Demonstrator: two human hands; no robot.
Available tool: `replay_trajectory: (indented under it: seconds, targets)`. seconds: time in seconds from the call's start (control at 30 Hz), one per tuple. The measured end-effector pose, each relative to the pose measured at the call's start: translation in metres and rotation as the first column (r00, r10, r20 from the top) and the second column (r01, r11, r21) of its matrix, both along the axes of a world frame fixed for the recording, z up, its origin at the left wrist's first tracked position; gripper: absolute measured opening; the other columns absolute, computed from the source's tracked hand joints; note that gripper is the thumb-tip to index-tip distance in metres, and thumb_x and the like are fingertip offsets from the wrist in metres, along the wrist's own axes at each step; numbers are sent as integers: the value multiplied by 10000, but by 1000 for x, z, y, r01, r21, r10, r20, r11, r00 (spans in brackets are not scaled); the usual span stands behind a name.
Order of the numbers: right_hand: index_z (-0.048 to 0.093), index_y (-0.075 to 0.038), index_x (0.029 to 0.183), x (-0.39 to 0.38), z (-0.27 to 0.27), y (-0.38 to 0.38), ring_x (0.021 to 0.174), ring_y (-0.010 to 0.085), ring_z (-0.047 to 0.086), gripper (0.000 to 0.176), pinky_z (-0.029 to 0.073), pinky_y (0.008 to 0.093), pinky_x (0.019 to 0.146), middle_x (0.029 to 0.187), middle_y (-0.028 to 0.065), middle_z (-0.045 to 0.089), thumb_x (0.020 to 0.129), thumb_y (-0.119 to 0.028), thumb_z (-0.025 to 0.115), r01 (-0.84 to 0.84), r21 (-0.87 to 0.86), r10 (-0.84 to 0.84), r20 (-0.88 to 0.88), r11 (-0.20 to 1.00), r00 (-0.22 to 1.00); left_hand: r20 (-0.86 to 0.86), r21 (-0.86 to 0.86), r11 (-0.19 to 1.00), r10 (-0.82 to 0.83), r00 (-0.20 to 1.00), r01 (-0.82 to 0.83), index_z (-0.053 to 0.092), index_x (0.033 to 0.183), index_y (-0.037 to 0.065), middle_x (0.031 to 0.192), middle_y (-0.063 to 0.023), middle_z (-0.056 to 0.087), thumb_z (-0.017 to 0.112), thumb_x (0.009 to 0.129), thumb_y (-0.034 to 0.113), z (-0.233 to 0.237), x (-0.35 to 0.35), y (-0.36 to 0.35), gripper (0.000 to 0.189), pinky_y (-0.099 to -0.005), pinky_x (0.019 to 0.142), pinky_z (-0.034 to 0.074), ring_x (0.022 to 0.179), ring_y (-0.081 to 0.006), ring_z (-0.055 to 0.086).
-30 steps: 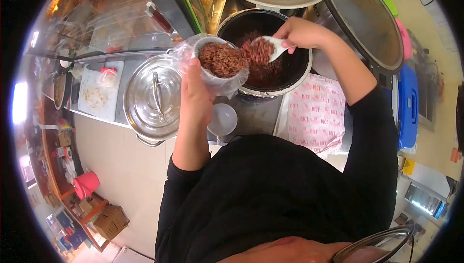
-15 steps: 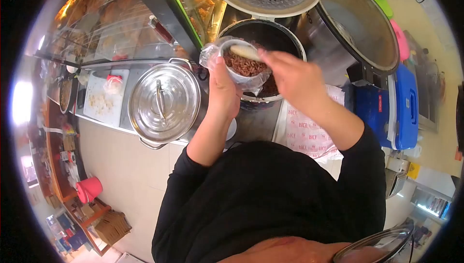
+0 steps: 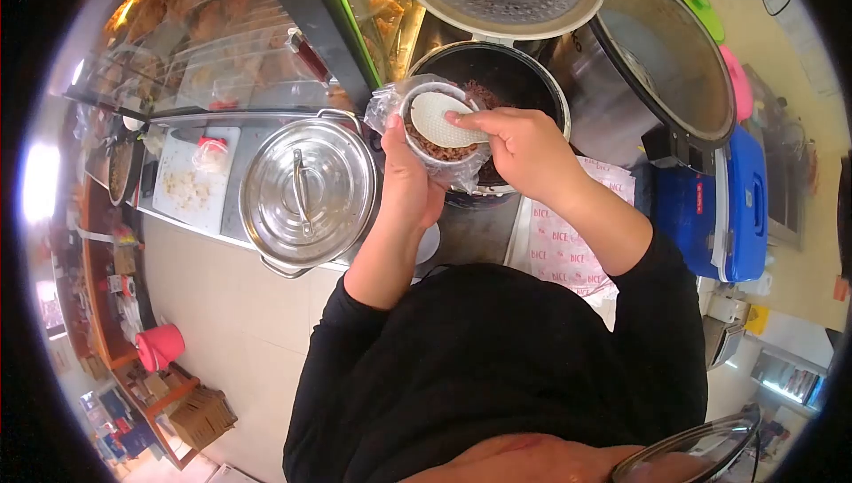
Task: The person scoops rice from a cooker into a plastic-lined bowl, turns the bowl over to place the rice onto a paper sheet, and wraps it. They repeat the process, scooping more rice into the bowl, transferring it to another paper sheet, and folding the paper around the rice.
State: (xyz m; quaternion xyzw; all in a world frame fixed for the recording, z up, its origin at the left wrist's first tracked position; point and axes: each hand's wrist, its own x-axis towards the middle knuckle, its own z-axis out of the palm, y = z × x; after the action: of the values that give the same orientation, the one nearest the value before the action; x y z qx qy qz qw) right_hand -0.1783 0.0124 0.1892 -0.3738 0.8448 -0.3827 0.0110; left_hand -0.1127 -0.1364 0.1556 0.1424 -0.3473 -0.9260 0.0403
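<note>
My left hand [image 3: 410,177] grips a round bowl [image 3: 468,162] from the left and below, with a clear plastic bag [image 3: 383,103] wrapped about its outside. Brown cooked rice [image 3: 433,148] fills the bowl. In my right hand [image 3: 524,148] is a white rice paddle [image 3: 441,121], its dimpled blade lying flat over the rice. Just behind the bowl stands the open rice cooker [image 3: 555,97], its dark pot holding more brown rice [image 3: 479,93]. Part of that pot is hidden by the bowl and my hands.
A steel pot lid [image 3: 330,183] lies to the left, beside a white cutting board [image 3: 213,190]. Printed paper [image 3: 568,243] is at the right. A second large cooker [image 3: 612,66] and a blue cooler box [image 3: 744,208] stand beyond. A glass display case [image 3: 213,48] rises at back left.
The rice paddle has turned so its blade faces up and lies flat over the bowl. My right hand has shifted slightly left and down; the bowl stays in my left hand.
</note>
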Motion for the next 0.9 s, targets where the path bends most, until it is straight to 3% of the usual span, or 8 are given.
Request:
replay_trajectory:
  seconds: [0.27, 0.37, 0.47, 0.67, 0.77, 0.8, 0.83, 0.9]
  targets:
    - [727, -143, 1118, -32, 20, 22, 1082, 309, 637, 321, 478, 333, 942, 1135, 174, 678, 897, -73, 506, 48, -23, -36, 363, 999, 931, 33, -2, 998, 69, 997, -68, 466, 1353, 53, 1308, -120, 570, 318, 1027, 500, -15, 31, -14, 573, -442, 1023, 467, 1204, -267, 569]
    - [739, -100, 1097, -34, -7, 39, 1191, 286, 566, 283, 421, 353, 1011, 1281, 180, 604, 943, -160, 509, 97, 20, -98, 116, 995, 988, 112, -66, 998, 32, 993, -24, 474, 1369, 56, 1320, -125, 575, 260, 989, 597, -8, 48, -11, 695, -456, 1035, 438, 1208, -294, 561]
    - [744, -60, 1069, -15, -5, 61, 1154, 259, 575, 310, 415, 355, 1005, 1253, 165, 624, 981, -240, 506, 136, -361, 8, 371, 923, 928, 45, -77, 996, -36, 998, 39, 478, 1369, 58, 1321, -127, 575, 271, 987, 594, -9, 60, -9, 689, -453, 1053, 416, 1216, -291, 553]
    - [744, -14, 847, 66, -25, 157, 1022, 242, 600, 181, 453, 320, 874, 1072, 131, 662, 878, -183, 684, 518, -270, -456, 261, 812, 851, 79, -9, 983, -183, 980, 185, 463, 1376, 35, 1328, -144, 564, 240, 979, 610, -5, 67, 20, 734, -454, 1049, 429, 1223, -307, 548]
    - [694, -21, 842, 125, -66, 224, 1030, 258, 574, 190, 458, 324, 851, 1062, 128, 612, 734, -119, 814, 708, -186, -720, 5, 682, 694, 154, 4, 953, -299, 942, 303, 444, 1394, 39, 1361, -150, 539, 216, 966, 646, -6, 65, 42, 777, -461, 1050, 429, 1230, -316, 545]
    - [638, -59, 1043, 151, -70, 238, 1049, 254, 541, 414, 452, 339, 840, 1147, 117, 545, 686, -87, 844, 805, -161, -820, -49, 571, 571, 176, -5, 939, -338, 924, 344, 441, 1397, 42, 1363, -150, 537, 222, 963, 655, -7, 67, 52, 783, -462, 1053, 427, 1233, -317, 543]
    - [515, -82, 1251, 181, -90, 261, 1057, 259, 514, 619, 443, 358, 833, 1223, 128, 485, 719, -114, 831, 886, -42, -887, -50, 461, 459, 192, -13, 922, -378, 906, 388, 438, 1400, 45, 1365, -150, 535, 227, 960, 665, -8, 66, 63, 789, -464, 1057, 425, 1236, -318, 541]
    - [466, -48, 1305, 246, -142, 279, 1067, 235, 503, 618, 434, 332, 812, 1268, 109, 461, 792, -165, 791, 980, -134, -988, 33, 145, 151, 149, 55, 881, -473, 869, 470, 460, 1391, 75, 1347, -140, 556, 282, 958, 651, -19, 62, 78, 742, -481, 1002, 479, 1207, -324, 562]
